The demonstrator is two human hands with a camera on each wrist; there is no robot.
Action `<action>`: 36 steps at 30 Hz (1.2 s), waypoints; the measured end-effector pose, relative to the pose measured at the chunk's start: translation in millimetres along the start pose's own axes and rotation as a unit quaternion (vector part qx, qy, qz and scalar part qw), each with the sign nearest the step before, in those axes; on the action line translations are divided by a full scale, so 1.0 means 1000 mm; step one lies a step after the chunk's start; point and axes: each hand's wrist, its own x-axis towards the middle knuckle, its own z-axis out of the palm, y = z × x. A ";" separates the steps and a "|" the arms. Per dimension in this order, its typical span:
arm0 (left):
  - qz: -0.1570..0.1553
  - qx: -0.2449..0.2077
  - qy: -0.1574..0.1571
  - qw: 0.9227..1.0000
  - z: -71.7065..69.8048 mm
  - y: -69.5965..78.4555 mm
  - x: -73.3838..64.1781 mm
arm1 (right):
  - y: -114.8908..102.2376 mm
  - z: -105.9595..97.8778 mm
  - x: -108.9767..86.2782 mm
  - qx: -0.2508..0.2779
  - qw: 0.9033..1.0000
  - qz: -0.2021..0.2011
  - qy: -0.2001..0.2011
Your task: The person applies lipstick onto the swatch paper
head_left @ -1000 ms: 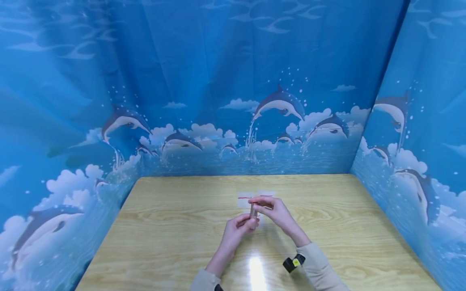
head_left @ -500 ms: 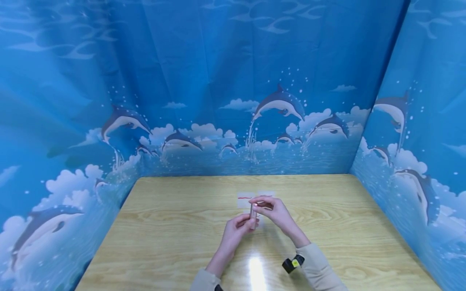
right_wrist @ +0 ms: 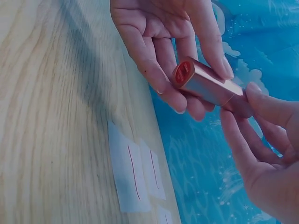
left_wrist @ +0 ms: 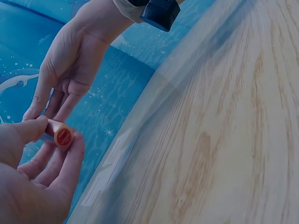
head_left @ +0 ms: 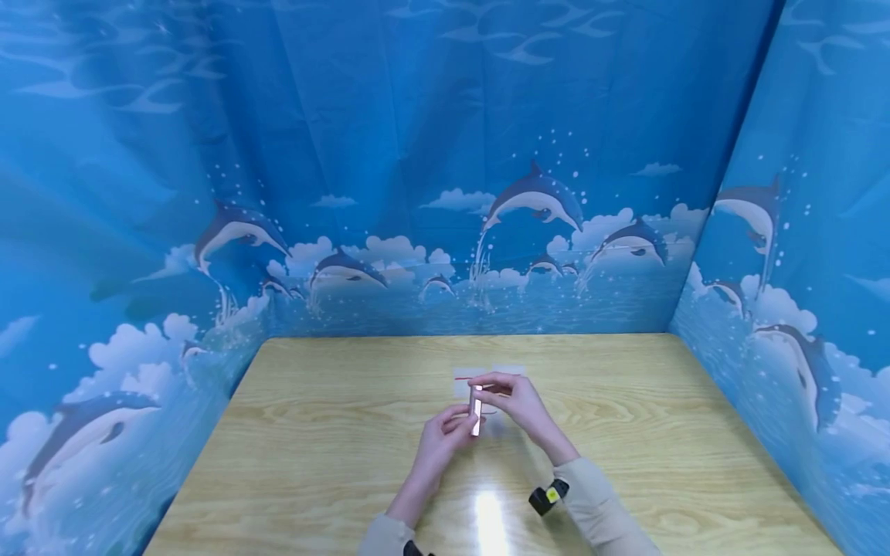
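Note:
A rose-gold lipstick tube (head_left: 476, 409) is held nearly upright between both hands above the table. My left hand (head_left: 436, 446) pinches its lower part between thumb and fingers. At the upper end, the thumb and fingers of my right hand (head_left: 518, 403) grip the tube. A round red label marks the base of the lipstick (right_wrist: 210, 86) in the right wrist view, and a seam runs around it near the right fingertips. In the left wrist view the same red label on the lipstick (left_wrist: 63, 136) faces the camera.
White paper slips with red lines (right_wrist: 127, 172) lie flat on the wood-grain table (head_left: 334, 432), just beyond and beneath the hands. Blue dolphin-print curtains (head_left: 389, 154) stand around the table's back and sides. A black wrist camera (head_left: 548, 496) sits by the right sleeve.
Both hands have shifted slightly left with the lipstick between them. More of the tube shows above the left hand's fingers than a second ago, and its side now catches the light brightly.

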 end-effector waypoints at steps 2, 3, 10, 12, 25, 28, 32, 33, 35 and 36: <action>0.003 0.013 0.016 1.000 -0.003 -0.001 0.001 | 0.001 0.004 0.005 -0.003 1.000 -0.003 -0.003; 0.000 0.019 0.026 0.999 -0.005 -0.001 0.001 | 0.002 0.006 0.007 -0.002 1.000 -0.006 -0.005; 0.001 0.054 0.076 0.996 -0.022 -0.002 0.002 | 0.010 0.024 0.027 0.012 0.999 -0.001 -0.030; 0.001 0.059 0.079 0.995 -0.029 -0.003 0.003 | 0.011 0.031 0.032 0.008 0.999 -0.002 -0.038; 0.016 0.201 0.073 0.977 -0.068 0.002 0.006 | 0.017 0.062 0.052 -0.045 0.993 -0.013 -0.105; 0.014 0.245 0.075 0.966 -0.071 0.003 0.006 | 0.022 0.067 0.054 -0.048 0.992 -0.010 -0.113; 0.021 0.298 0.074 0.951 -0.072 0.005 0.005 | 0.026 0.072 0.056 -0.043 0.993 0.000 -0.114; 0.026 0.313 0.075 0.946 -0.072 0.006 0.004 | 0.027 0.073 0.057 -0.044 0.993 0.001 -0.113; 0.033 0.346 0.080 0.934 -0.071 0.009 0.003 | 0.028 0.076 0.057 -0.052 0.993 0.002 -0.108; 0.034 0.360 0.084 0.928 -0.071 0.010 0.003 | 0.028 0.077 0.057 -0.057 0.993 0.002 -0.105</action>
